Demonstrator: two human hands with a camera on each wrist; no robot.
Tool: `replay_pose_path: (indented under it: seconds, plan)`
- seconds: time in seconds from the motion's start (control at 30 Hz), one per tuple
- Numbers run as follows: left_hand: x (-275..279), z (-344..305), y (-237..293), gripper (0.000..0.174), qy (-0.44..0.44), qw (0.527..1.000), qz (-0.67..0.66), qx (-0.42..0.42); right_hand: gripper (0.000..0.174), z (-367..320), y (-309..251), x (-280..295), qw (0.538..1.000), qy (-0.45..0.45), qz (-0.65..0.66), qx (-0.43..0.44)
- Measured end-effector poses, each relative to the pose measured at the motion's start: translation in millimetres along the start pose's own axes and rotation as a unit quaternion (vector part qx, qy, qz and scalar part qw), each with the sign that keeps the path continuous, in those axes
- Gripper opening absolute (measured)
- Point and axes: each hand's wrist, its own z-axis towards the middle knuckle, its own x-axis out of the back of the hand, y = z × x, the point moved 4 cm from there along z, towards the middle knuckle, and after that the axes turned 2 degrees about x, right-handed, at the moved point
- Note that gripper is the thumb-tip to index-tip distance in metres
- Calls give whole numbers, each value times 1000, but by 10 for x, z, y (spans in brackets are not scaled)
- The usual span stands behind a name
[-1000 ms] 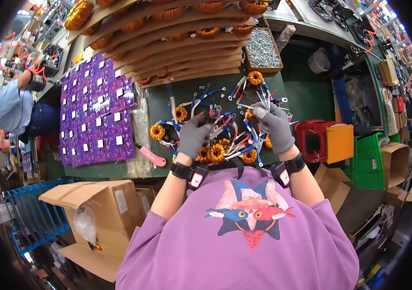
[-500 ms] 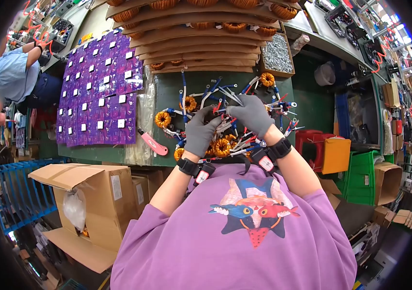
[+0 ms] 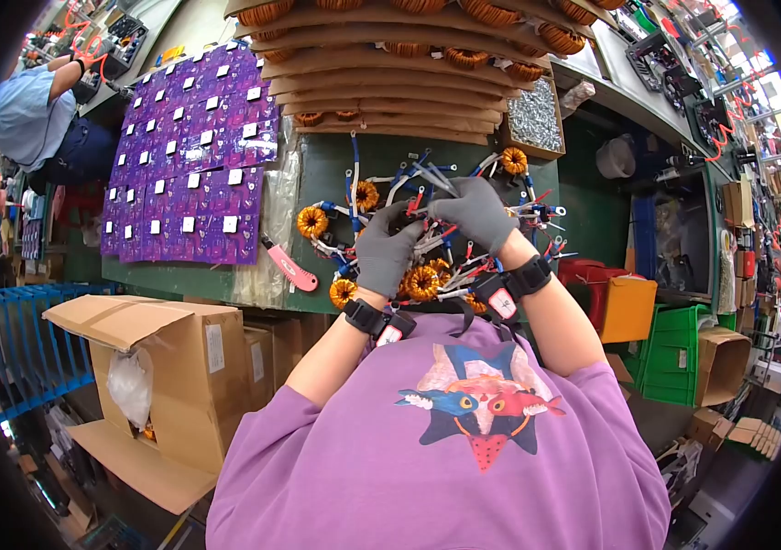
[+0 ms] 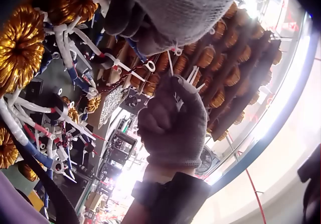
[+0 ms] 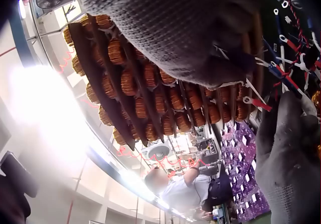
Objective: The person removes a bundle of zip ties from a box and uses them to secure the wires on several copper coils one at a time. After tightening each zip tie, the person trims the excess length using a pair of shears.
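Note:
Both grey-gloved hands meet over a tangle of copper-wound rings (image 3: 422, 282) with white, blue and red leads. The left hand (image 3: 388, 251) curls its fingers round leads at the tangle's middle; in the right wrist view, a red-sleeved lug (image 5: 258, 103) sticks out by its fingertips. Thumb and fingers of the right hand (image 3: 476, 214) pinch a thin white strip (image 4: 170, 62), seen in the left wrist view close to the left hand's fingers. More pale strips (image 3: 434, 176) stick out of the right hand. The exact grip on the leads is partly hidden.
Brown sheets (image 3: 390, 87) with copper rings are stacked behind the hands, beside a box of small metal parts (image 3: 534, 117). A pink-handled knife (image 3: 291, 268) and purple sheets (image 3: 191, 156) lie left. Red and orange bins (image 3: 628, 307) stand right. Another person (image 3: 31, 115) is at far left.
The right hand has moved left from the tangle's right side to meet the left hand, its pale strips moving with it. The head view has shifted slightly.

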Motion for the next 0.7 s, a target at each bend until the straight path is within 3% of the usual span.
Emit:
replay_pose_path:
  seconds: [0.1,0.2,0.3,0.37,0.43,0.6,0.67,0.7]
  plan:
    - [21,11,-8,39,19,998,51,8,31,-6,-76,-41,1000,-7,-24,-2]
    - [44,-1,-28,39,22,999,31,32,29,57,44,8,992,4,124,-13]
    - [40,19,-60,40,37,996,77,-4,29,40,32,84,995,-8,88,-51]
    - [36,10,-40,42,32,995,89,-15,28,82,83,7,995,-5,97,-23]
    - [27,-21,9,42,24,996,85,-18,30,86,19,-103,998,-62,6,-18]
    - [127,31,6,38,1,991,136,-11,36,13,-44,-232,985,-12,-152,86]
    - [180,45,146,32,-8,920,351,-173,37,-18,50,-240,994,-30,-92,52]
    - [203,50,265,32,-4,921,351,-172,37,-23,102,-269,998,-49,-29,16]
